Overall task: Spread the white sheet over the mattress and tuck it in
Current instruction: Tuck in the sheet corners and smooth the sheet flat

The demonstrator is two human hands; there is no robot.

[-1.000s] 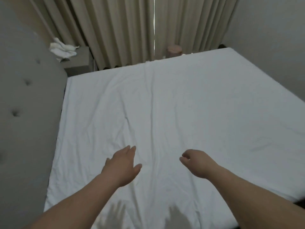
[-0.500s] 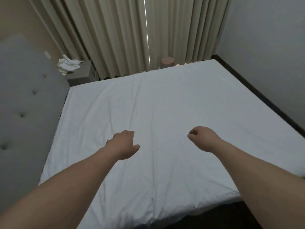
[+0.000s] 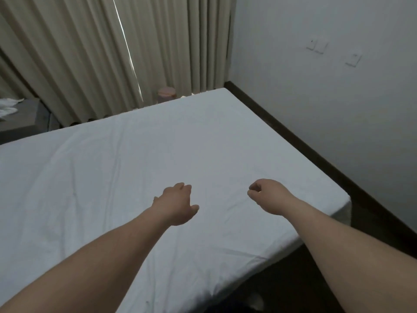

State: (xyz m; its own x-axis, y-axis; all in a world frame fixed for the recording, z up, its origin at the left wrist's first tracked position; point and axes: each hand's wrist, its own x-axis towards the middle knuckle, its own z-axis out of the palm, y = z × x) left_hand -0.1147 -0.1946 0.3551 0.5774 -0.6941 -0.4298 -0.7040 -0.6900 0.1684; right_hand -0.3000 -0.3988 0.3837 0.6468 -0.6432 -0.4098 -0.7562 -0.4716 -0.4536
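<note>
The white sheet (image 3: 158,150) lies flat over the whole mattress, with faint creases running through its middle. Its near edge hangs over the side of the bed below my arms. My left hand (image 3: 176,203) hovers above the sheet near the centre, fingers loosely curled and thumb out, holding nothing. My right hand (image 3: 267,195) floats to its right with the fingers curled inward, also empty. Both forearms reach in from the bottom of the view.
Beige curtains (image 3: 90,53) hang behind the bed with a bright slit between them. A pinkish round object (image 3: 166,94) stands at their foot. A grey nightstand (image 3: 24,118) with white cloth stands far left. A dark floor strip (image 3: 316,159) runs along the right wall.
The view has swung to the right, so the headboard has left the frame and the bed's right corner shows. Both hands stay raised over the sheet, fingers more curled than a second ago.
</note>
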